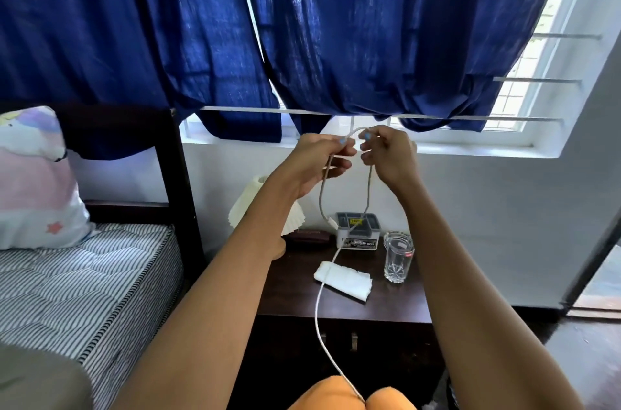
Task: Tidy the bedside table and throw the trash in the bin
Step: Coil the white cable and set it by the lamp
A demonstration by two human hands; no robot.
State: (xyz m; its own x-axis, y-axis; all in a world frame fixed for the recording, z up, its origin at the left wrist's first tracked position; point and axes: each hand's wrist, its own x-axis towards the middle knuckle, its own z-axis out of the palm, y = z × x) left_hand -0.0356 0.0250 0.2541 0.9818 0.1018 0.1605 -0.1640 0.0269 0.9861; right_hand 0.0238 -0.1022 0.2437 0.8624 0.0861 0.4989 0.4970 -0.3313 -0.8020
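Note:
A white cable (317, 308) runs up from my lap, over the dark bedside table (396, 303), and loops high in front of the window. My left hand (322, 159) and my right hand (386, 157) both pinch the top of that loop, fingertips almost touching. One end of the cable, with a white plug (332, 221), dangles below my left hand. On the table lie a folded white tissue (344, 280), an empty drinking glass (399, 256) and a small grey organiser box (358, 229). No bin is in view.
A pleated white lamp shade (250, 204) stands at the table's back left, partly behind my left arm, with a dark case (311, 236) beside it. A bed with a striped mattress (87, 278) and a pillow (33, 181) is at left. Blue curtains (302, 33) hang above.

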